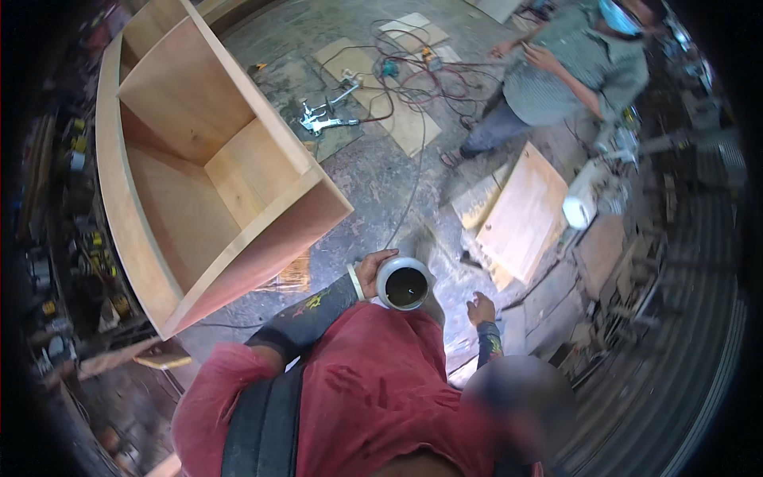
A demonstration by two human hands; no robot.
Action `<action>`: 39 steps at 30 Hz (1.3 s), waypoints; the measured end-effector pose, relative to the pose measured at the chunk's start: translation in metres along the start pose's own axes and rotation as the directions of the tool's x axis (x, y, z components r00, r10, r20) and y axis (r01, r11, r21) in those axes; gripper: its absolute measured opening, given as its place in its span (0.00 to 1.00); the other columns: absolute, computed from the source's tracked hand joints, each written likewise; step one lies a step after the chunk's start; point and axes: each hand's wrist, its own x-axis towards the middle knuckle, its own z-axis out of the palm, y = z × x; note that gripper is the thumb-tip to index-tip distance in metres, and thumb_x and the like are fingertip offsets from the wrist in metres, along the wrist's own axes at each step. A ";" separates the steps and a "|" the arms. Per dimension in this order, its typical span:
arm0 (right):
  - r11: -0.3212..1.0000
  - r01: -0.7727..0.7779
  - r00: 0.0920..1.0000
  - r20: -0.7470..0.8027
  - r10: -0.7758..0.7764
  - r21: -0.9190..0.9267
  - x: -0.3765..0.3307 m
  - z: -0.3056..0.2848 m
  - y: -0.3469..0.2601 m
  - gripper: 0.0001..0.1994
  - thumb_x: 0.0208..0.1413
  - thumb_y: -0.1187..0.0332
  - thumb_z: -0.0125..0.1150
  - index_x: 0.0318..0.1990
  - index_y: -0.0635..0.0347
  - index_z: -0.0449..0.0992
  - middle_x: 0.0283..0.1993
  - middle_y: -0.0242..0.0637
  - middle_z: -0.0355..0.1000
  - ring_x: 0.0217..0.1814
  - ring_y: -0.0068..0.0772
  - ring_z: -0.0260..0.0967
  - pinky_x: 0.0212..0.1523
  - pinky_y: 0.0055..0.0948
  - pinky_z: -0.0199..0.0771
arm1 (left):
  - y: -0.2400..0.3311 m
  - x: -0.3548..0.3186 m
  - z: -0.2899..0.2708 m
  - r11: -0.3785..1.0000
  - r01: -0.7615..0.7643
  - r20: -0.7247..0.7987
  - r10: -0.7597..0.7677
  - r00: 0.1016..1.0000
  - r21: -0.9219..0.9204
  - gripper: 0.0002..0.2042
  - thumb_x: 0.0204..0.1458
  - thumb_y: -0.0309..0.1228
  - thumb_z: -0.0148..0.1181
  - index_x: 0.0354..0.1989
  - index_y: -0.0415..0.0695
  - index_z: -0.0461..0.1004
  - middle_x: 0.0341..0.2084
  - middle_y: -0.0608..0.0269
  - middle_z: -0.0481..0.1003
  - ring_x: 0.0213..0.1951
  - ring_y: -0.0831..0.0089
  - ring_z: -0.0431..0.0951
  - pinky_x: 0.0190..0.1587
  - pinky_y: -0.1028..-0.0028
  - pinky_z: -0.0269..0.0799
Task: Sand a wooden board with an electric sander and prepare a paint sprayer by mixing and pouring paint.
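My left hand [370, 274] grips the side of a white round pot [383, 284] in front of my body. Dark brown liquid [407, 288] stands inside it, seen from above through the wide mouth. My right hand [480, 308] hangs apart from the pot, to its right, with nothing in it and its fingers loosely spread. Nearest on the left is a large unpainted wooden cabinet [266, 219] with open compartments and a curved side; the left forearm passes close by its lower corner.
A spray gun [324, 121] lies on the floor ahead, near hoses [433, 79] and flat boards [409, 127]. At the far right stands a person [568, 75] in a green shirt and mask. A wooden panel [524, 211] lies beside a white jug [584, 195]. Corrugated sheet [699, 318] lines the right.
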 end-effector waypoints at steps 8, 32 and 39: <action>0.719 0.689 0.725 0.080 -0.684 -0.092 0.293 -0.084 -0.250 0.19 0.57 0.72 0.62 0.57 0.60 0.75 0.53 0.53 0.72 0.52 0.60 0.73 0.53 0.51 0.77 | 0.069 0.040 0.063 0.926 -0.309 0.243 0.358 0.902 -0.219 0.25 0.65 0.45 0.57 0.59 0.35 0.74 0.49 0.44 0.82 0.51 0.50 0.83 0.61 0.49 0.76; 0.249 0.876 0.430 0.434 -0.792 -0.414 0.562 0.155 -0.629 0.28 0.59 0.65 0.56 0.69 0.49 0.66 0.52 0.39 0.75 0.37 0.53 0.79 0.34 0.52 0.81 | 0.269 0.143 -0.001 0.528 -0.627 -0.016 0.758 0.653 -0.573 0.33 0.66 0.49 0.50 0.68 0.32 0.65 0.60 0.37 0.74 0.60 0.43 0.76 0.66 0.46 0.70; 0.402 0.916 0.352 0.494 -0.795 -0.006 0.569 -0.059 -0.659 0.21 0.64 0.59 0.58 0.61 0.58 0.74 0.48 0.55 0.79 0.47 0.58 0.80 0.45 0.54 0.80 | 0.290 0.135 0.100 0.359 -0.787 -0.182 0.846 0.502 -0.503 0.29 0.69 0.44 0.41 0.66 0.29 0.67 0.59 0.38 0.75 0.60 0.45 0.77 0.67 0.50 0.71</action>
